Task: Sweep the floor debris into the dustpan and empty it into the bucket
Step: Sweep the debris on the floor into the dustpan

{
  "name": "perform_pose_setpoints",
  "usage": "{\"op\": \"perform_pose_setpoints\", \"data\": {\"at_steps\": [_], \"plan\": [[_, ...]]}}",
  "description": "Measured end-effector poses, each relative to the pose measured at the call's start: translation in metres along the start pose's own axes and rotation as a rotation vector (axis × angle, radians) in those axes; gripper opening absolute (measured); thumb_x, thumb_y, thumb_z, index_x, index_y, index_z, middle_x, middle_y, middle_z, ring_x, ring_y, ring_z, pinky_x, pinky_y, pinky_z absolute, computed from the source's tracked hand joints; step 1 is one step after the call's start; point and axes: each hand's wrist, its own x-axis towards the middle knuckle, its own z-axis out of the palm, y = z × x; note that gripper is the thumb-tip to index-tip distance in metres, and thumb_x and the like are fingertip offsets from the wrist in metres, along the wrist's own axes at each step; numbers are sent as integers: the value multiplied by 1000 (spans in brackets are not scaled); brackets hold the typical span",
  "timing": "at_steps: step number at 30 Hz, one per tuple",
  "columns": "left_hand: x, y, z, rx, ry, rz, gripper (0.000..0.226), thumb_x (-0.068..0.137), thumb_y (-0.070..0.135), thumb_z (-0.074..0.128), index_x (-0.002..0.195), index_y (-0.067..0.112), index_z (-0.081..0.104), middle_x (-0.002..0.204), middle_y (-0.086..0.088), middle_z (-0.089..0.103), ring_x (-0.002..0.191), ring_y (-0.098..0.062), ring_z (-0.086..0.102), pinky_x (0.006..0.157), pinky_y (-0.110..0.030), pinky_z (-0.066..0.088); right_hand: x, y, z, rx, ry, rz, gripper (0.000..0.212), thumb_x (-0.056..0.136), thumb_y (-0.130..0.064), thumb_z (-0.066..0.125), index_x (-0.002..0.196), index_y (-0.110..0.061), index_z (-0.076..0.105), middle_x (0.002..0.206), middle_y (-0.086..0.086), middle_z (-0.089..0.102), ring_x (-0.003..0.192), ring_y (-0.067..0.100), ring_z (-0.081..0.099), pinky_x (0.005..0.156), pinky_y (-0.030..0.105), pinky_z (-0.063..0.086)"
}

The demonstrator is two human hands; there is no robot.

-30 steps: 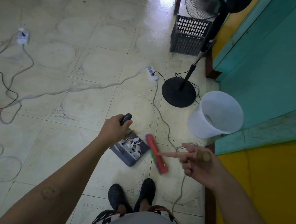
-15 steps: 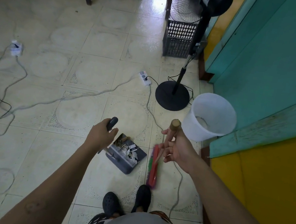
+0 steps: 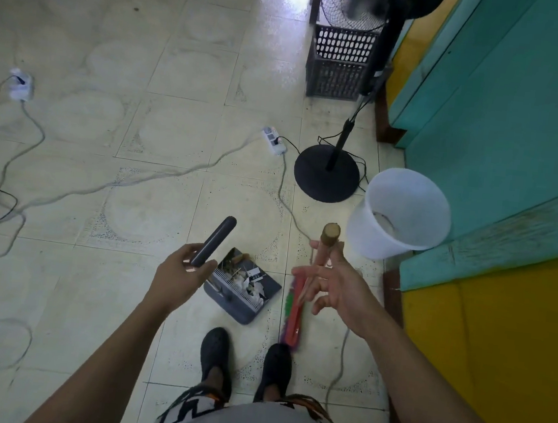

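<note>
L hand point(image 3: 177, 276) slid down dustpan handle point(image 3: 215, 244), pointing up-right.

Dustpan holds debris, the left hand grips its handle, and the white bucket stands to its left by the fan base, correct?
Not quite: the head view shows the white bucket to the right of the dustpan, by the fan base. The rest holds: debris lies in the pan and the left hand grips its handle.

The left hand point(image 3: 177, 278) grips the dustpan point(image 3: 242, 298) handle; the right hand point(image 3: 336, 288) seemingly holds the broom point(image 3: 294, 318) loosely
</note>
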Motion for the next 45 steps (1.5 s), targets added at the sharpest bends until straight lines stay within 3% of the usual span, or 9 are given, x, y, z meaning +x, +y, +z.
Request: {"op": "perform_pose_setpoints", "data": {"at_steps": [4, 10, 13, 19, 23, 25, 32, 37, 45], "plan": [[8, -10, -3, 41, -59, -4, 30, 88, 31, 68, 116, 27, 62, 103, -1, 68, 80, -11, 63, 62, -23, 43, 2, 6, 15, -30, 28, -45, 77, 73, -69, 59, 134, -26, 41, 111, 17, 68, 58, 19, 56, 45, 29, 47], [22, -23, -8, 252, -153, 113, 16, 89, 34, 65, 99, 21, 63, 88, -7, 64, 73, -20, 63, 61, -27, 48, 7, 8, 37, -204, 373, -68, 8, 95, -29, 56, 101, -23, 57, 80, 9, 73, 49, 15, 54, 49, 31, 47], [32, -25, -7, 294, -254, 97, 17, 91, 35, 63, 99, 20, 59, 90, -9, 65, 79, -25, 62, 67, -30, 49, 13, 18, 35, -388, 544, -56, 14, 95, -34, 55, 85, -24, 56, 65, 5, 69, 45, 14, 55, 51, 33, 51], [48, -26, -3, 341, -406, 23, 27, 95, 33, 60, 114, 13, 58, 86, -4, 61, 71, -18, 57, 62, -25, 45, 21, 40, 29, -607, 702, 95, 30, 87, -50, 57, 75, -23, 62, 75, 2, 68, 70, 21, 66, 72, 45, 59], [54, -22, -2, 354, -448, -11, 22, 94, 33, 61, 105, 16, 53, 83, -4, 60, 62, -14, 55, 51, -22, 46, 23, 46, 31, -623, 726, 184, 35, 88, -51, 57, 86, -17, 61, 72, 2, 63, 66, 18, 64, 58, 33, 57], [56, -19, -2, 388, -407, 19, 23, 95, 32, 60, 104, 12, 56, 84, -6, 60, 62, -15, 54, 49, -20, 41, 25, 48, 30, -610, 706, 227, 35, 89, -50, 56, 96, -16, 60, 74, 1, 62, 64, 16, 63, 48, 27, 51], [58, 8, -9, 343, -232, 173, 25, 87, 35, 68, 99, 14, 64, 84, -3, 70, 74, -21, 65, 62, -27, 48, 34, 48, 21, -468, 759, 271, 38, 93, -40, 54, 96, -3, 61, 79, 13, 67, 75, 30, 70, 66, 42, 61], [52, 32, -17, 324, -163, 288, 30, 89, 28, 68, 114, 14, 60, 88, 0, 65, 78, -22, 64, 69, -26, 47, 34, 56, 17, -397, 766, 301, 37, 89, -33, 63, 114, -6, 57, 84, 12, 69, 66, 22, 65, 56, 32, 58], [41, 55, -41, 289, -84, 405, 28, 92, 26, 65, 115, 11, 58, 97, -5, 69, 78, -17, 58, 71, -26, 43, 28, 54, 24, -475, 838, 205, 19, 86, -26, 69, 98, -12, 67, 87, 11, 69, 80, 28, 67, 76, 43, 59]]}}
